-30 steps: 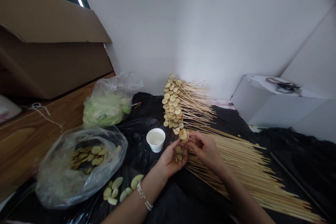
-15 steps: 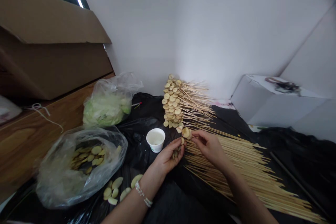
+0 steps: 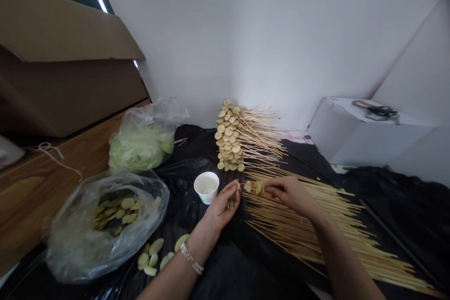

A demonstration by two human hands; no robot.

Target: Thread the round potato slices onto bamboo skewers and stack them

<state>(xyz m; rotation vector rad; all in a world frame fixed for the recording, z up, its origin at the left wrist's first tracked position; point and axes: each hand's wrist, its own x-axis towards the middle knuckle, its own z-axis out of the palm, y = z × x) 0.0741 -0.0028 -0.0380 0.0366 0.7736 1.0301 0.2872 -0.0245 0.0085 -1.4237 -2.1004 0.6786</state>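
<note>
My left hand [image 3: 222,207] is curled around several potato slices [image 3: 231,203], with one held up at the fingertips. In my right hand [image 3: 293,195], thumb and fingers pinch a skewer near the pale slices threaded on it [image 3: 258,187]; the stick itself is mostly hidden. The slices on that skewer sit a little right of my left fingertips, apart from them. Under my right hand lies a broad spread of bare wooden skewers [image 3: 337,239]. Beyond both hands stands a pile of potato skewers [image 3: 229,136], slices on the left and sticks pointing right.
A white paper cup [image 3: 206,188] stands just left of my left hand. Further left are an open plastic bag of slices [image 3: 154,225] and a bag of green leaves [image 3: 140,145]. Loose slices [image 3: 153,259] lie on black plastic. Cardboard box [image 3: 70,93] at left, white box [image 3: 365,140] at right.
My right hand has moved right with the skewer, drawing it away from my left hand, so a gap now shows between them. The view has shifted slightly.
</note>
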